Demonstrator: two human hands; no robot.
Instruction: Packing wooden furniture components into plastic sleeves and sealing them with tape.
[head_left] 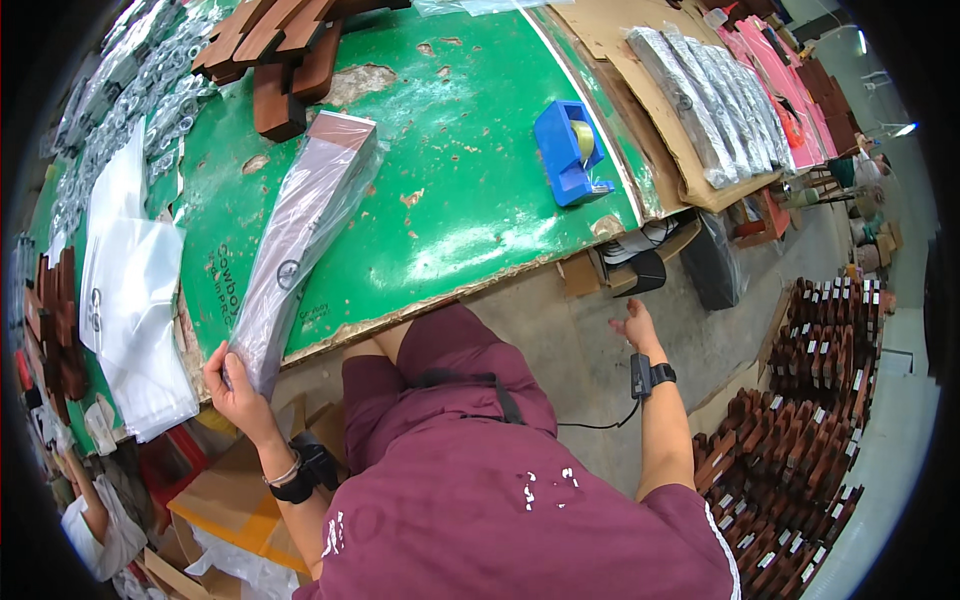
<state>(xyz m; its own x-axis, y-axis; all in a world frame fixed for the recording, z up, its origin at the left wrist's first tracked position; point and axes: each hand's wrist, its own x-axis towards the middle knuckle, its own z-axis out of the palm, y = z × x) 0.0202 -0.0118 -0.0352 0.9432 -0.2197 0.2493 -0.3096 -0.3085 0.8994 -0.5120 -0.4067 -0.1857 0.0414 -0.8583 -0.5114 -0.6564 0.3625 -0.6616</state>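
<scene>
Maroon shirt (520,510) nearest; left grip (238,394) pinches bagged slat (292,250), long axis forward-right; right grip (638,328) released.

Green desk (430,220) with glossy but badly chipped, pitted top, worn to pale board in spots, ragged along front edge. Grey floor (580,350) below. Small bright lights (905,130) at far upper right (plus strong glare off desktop).

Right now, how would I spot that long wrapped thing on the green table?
Find the big green table, then the left hand at its near edge. That hand holds the lower end of a long brownish piece slanting away to the right. Unlike the bare brown wood pieces just beyond it, this one is inside a clear plastic bag.
</scene>
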